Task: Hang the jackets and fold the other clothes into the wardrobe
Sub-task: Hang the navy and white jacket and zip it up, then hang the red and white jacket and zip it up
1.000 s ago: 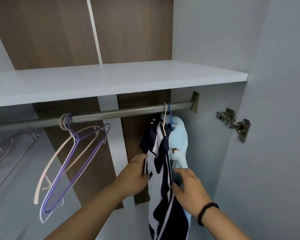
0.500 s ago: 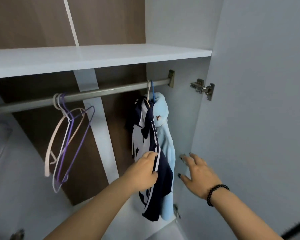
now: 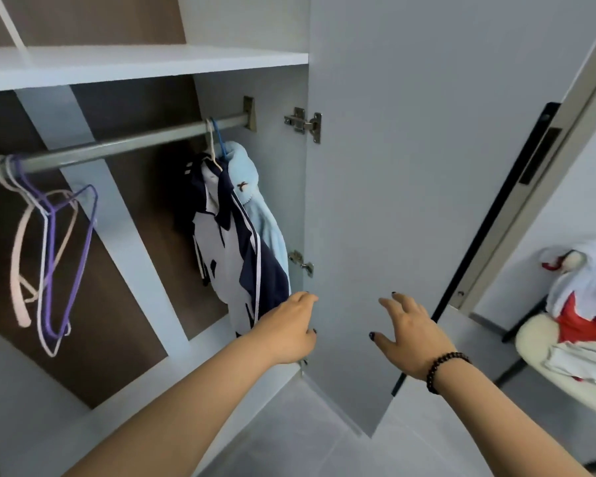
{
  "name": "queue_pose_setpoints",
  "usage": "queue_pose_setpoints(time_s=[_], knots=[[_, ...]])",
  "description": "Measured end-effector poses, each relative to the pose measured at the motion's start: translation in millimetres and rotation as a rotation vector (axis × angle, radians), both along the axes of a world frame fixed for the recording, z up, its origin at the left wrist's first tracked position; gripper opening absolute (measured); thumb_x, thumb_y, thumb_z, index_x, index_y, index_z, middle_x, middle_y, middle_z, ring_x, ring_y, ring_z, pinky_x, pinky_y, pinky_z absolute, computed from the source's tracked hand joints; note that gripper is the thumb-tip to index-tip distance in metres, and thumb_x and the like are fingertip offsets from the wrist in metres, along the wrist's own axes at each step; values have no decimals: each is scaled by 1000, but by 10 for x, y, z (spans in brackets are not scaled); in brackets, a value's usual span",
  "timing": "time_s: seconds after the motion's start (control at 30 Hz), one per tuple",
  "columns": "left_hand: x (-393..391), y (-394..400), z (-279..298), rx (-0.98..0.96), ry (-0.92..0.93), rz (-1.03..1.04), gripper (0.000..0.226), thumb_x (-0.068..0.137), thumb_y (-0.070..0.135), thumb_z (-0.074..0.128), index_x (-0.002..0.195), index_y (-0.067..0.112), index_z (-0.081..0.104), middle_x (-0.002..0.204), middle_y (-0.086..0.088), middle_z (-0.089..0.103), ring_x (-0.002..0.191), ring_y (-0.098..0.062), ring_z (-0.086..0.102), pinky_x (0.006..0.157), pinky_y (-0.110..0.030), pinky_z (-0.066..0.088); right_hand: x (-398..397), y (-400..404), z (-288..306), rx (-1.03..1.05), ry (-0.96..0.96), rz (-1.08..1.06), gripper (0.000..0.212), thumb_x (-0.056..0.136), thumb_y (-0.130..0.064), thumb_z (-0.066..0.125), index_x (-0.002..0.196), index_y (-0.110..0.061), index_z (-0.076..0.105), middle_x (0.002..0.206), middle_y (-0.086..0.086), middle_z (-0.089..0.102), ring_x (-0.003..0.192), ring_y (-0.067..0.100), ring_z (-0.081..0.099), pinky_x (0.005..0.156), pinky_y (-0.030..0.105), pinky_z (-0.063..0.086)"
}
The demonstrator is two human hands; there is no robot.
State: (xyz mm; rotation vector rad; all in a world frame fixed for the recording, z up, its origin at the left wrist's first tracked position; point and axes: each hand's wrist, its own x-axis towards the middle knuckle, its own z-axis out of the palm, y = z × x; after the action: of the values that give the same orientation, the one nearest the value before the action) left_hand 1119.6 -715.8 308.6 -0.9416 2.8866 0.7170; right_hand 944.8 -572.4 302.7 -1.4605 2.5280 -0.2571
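Two jackets hang at the right end of the wardrobe rail [image 3: 135,143]: a navy and white jacket [image 3: 236,249] and, behind it, a light blue fleece jacket [image 3: 255,197]. My left hand [image 3: 289,330] hovers just below and to the right of the navy jacket's hem, fingers loosely curled, holding nothing. My right hand [image 3: 405,330], with a dark bead bracelet on the wrist, is spread open in front of the open wardrobe door [image 3: 410,166]. A heap of white and red clothes [image 3: 585,287] lies on a cream chair [image 3: 537,335] at the far right.
Several empty hangers [image 3: 52,242], purple and pale pink, hang on the rail's left part. A white shelf [image 3: 145,63] runs above the rail. Door hinges [image 3: 305,123] sit on the wardrobe's right wall. Grey floor tiles [image 3: 307,435] lie below.
My left hand has let go of the navy jacket and both hands have drawn back from the clothes. The view has swung right, bringing the chair with clothes into sight.
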Motion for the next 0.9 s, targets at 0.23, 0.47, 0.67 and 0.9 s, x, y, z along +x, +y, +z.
queue_pose_setpoints(time_s=[0.23, 0.47, 0.67, 0.9], knots=[[-538, 464, 28, -7, -26, -149, 59, 96, 24, 46, 150, 20, 22, 156, 4, 22, 134, -20, 39, 102, -31, 38, -274, 705, -14, -21, -43, -152, 66, 93, -45, 51, 148, -21, 24, 156, 2, 18, 142, 21, 23, 112, 33, 31], [-1279, 1127, 24, -3, -28, -298, 59, 95, 23, 46, 149, 19, 23, 156, 0, 25, 136, -22, 37, 106, -34, 36, -755, 1513, -51, -13, -67, -291, 66, 93, -44, 52, 148, -20, 25, 156, 3, 18, 143, 22, 23, 114, 35, 29], [-2043, 1783, -11, 10, -17, -366, 57, 94, 25, 47, 147, 20, 26, 154, 0, 27, 133, -22, 41, 105, -33, 37, -1278, 2273, -67, -17, -91, -350, 63, 93, -42, 53, 146, -18, 28, 152, 1, 23, 137, 21, 31, 111, 33, 35], [-2982, 2635, -75, 67, 30, -398, 59, 95, 26, 48, 150, 20, 24, 156, 0, 25, 140, -19, 31, 109, -30, 30, -2044, 3123, -56, -4, -82, -377, 57, 92, -38, 54, 142, -18, 33, 146, 1, 29, 132, 21, 35, 106, 32, 38]])
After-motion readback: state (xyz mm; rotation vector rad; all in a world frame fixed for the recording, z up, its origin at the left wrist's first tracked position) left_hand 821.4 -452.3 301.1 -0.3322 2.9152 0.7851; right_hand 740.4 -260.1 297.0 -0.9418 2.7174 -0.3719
